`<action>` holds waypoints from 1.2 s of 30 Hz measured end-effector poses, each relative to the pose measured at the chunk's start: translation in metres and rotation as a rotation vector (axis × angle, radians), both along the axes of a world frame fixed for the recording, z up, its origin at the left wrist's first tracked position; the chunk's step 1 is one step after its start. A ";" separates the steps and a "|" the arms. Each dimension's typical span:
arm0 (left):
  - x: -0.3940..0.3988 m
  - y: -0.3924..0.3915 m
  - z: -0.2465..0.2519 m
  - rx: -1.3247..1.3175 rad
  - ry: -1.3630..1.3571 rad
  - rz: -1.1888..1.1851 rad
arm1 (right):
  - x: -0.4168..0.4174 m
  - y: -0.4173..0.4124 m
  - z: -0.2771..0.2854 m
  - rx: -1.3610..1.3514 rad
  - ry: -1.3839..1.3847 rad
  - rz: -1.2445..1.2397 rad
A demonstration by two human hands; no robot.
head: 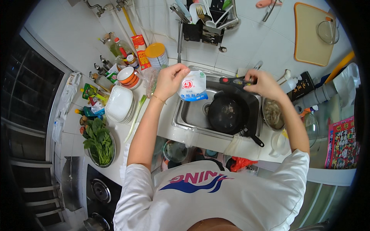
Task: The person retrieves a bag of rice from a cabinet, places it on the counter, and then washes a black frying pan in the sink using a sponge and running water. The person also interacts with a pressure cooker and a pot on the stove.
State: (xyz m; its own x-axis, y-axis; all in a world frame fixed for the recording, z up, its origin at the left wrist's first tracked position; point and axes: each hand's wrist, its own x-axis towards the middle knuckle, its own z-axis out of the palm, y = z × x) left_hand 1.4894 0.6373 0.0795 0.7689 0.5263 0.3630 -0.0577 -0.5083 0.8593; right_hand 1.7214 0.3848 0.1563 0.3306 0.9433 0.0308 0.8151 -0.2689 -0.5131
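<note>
My left hand (173, 79) pinches the upper left corner of a white and blue printed plastic packet (193, 86), which hangs over the left part of the sink. To its right, my right hand (258, 82) has its fingers round the dark handle of a kitchen tool (231, 81) with a red spot. The tool's metal end points left, towards the packet, and partly passes behind it. Beneath my hands, a black frying pan (228, 112) lies in the stainless steel sink (190, 115), its handle over the front rim.
Left of the sink stand stacked white dishes (120, 104), a spring onion (136, 117) and a bowl of leafy greens (101, 144). A bowl of shrimp (272, 114) and a white mug (279, 144) are on the right. A utensil rack (202, 31) hangs on the wall.
</note>
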 end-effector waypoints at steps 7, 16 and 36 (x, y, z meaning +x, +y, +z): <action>-0.024 0.003 0.014 -0.002 -0.195 0.165 | 0.039 0.101 0.113 0.294 -0.896 0.066; -0.088 0.040 0.014 -0.028 -0.274 0.404 | 0.024 0.235 0.142 0.345 -1.355 0.382; -0.326 0.164 -0.037 0.098 -0.127 1.124 | -0.117 0.309 0.087 0.747 -0.712 0.398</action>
